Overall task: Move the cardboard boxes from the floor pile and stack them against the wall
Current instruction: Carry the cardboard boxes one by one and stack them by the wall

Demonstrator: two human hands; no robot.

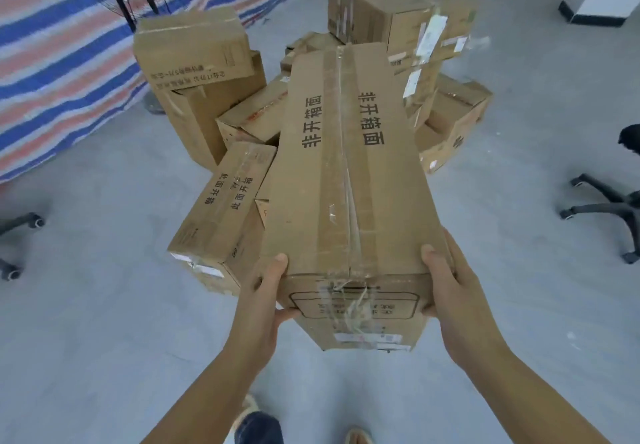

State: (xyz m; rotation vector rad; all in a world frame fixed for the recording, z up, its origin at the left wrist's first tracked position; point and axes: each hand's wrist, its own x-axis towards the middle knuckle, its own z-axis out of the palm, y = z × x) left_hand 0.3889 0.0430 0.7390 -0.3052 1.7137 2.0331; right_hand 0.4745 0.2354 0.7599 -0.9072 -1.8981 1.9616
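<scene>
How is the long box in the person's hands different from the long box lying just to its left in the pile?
The held box is gripped at its near end by the left hand and right hand; the pile box lies untouched among the others. The held box looks wider and longer, though it is nearer the camera. Its print differs from the pile box's print. Both are brown cardboard, taped along the top seam.

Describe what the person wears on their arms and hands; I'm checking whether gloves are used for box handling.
No gloves: the left hand and right hand are bare. Both forearms are bare too, with no sleeves, watch, rings or bands visible in this view.
</scene>
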